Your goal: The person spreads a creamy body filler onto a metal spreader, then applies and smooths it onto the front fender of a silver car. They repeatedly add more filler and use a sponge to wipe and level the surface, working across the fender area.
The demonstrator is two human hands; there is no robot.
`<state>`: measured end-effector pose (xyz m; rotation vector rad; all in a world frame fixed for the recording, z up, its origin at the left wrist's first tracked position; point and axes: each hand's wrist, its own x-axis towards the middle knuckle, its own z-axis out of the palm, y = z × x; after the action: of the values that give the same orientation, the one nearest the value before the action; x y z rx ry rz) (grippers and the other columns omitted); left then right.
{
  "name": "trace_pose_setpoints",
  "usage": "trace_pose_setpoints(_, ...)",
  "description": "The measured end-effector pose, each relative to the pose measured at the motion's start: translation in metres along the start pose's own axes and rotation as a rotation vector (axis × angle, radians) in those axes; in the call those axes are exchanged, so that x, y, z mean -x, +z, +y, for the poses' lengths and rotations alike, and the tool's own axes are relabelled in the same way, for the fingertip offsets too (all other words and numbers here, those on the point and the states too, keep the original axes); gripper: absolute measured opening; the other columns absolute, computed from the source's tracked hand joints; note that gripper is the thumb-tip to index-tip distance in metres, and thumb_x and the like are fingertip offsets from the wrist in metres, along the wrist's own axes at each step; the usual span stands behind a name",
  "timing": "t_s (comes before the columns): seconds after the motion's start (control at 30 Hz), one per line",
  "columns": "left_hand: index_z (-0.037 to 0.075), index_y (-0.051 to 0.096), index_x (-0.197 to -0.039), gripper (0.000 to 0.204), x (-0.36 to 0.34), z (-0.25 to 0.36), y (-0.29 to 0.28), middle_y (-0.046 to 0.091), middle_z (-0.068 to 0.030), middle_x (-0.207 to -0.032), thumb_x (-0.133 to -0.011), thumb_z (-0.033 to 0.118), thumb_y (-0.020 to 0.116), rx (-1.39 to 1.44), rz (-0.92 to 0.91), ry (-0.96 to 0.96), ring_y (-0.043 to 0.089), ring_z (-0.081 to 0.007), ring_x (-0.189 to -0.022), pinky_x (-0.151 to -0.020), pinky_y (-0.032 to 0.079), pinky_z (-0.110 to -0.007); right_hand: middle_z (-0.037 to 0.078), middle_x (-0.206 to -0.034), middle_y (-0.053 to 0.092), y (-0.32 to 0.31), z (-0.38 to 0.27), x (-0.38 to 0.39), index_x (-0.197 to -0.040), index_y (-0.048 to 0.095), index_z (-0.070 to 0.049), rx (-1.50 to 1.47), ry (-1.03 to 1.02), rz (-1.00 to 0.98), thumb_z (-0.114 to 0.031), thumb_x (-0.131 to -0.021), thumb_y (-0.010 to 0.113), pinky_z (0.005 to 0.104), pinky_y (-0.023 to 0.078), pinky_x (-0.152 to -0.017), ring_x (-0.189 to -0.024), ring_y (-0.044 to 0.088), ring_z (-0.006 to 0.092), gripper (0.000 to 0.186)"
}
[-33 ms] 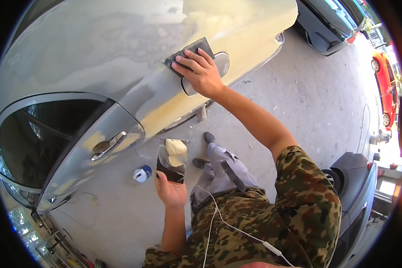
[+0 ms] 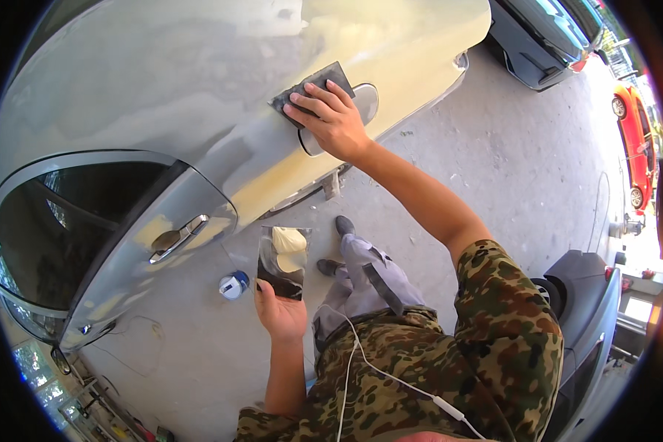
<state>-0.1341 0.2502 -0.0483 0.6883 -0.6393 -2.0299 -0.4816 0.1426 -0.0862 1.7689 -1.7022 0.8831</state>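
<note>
My right hand (image 2: pixel 339 129) holds a dark, flat, rectangular spreader (image 2: pixel 336 76) against the grey car body (image 2: pixel 118 96), fingers spread over its face. The spreader covers part of a rounded fuel flap (image 2: pixel 368 103). Around it, pale yellow filler coats the rear panel (image 2: pixel 405 44), with grey patches to its left. Lower down, my left hand (image 2: pixel 283 318) grips a thin dark mixing board (image 2: pixel 280 283) by its near end, thumb on top. A mound of cream-yellow putty (image 2: pixel 289 240) lies on the board's far half.
A chrome door handle (image 2: pixel 180 239) and dark side window (image 2: pixel 66 206) are at left. A blue-and-white can (image 2: pixel 234 285) stands on the concrete floor (image 2: pixel 479 155) near my feet. Another dark car (image 2: pixel 541 44) stands top right, a grey one (image 2: pixel 589 317) at lower right. A white cable (image 2: pixel 390 379) hangs over my shirt.
</note>
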Motion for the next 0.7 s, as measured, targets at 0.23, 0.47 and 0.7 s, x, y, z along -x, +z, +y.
trace_pose_setpoints(0.23,-0.001,0.047,-0.154,0.05,0.004,-0.001,0.001,0.056,-0.0101,-0.155,-0.115,0.03,0.05,0.05,-0.027,-0.033,0.056,-0.0232,-0.139,-0.119,0.042,-0.042,-0.005,-0.136,0.07,-0.037,0.002,0.018,-0.129,0.077,-0.029,0.023,-0.093,-0.101,-0.005,-0.089,0.07,0.0468,0.042,-0.118,-0.134,0.061,0.0216,0.047)
trace_pose_setpoints(0.47,-0.001,0.046,-0.155,0.051,0.005,-0.004,-0.003,0.056,-0.0105,-0.155,-0.115,0.031,0.05,0.03,-0.035,-0.028,0.055,-0.0242,-0.142,-0.12,0.041,-0.042,-0.006,-0.133,0.072,-0.033,0.024,-0.034,-0.121,0.08,-0.036,0.239,0.025,0.19,-0.009,-0.087,0.072,0.0507,0.036,-0.117,-0.13,0.062,0.0226,0.044)
trace_pose_setpoints(0.7,-0.002,0.045,-0.155,0.053,0.007,-0.002,-0.011,0.054,-0.0118,-0.157,-0.115,0.031,0.051,0.012,0.024,-0.007,0.053,-0.026,-0.143,-0.122,0.04,-0.044,-0.007,-0.136,0.069,-0.002,0.007,-0.002,-0.125,0.078,-0.036,0.131,-0.01,0.09,-0.006,-0.082,0.069,0.0533,0.038,-0.117,-0.133,0.06,0.0222,0.053)
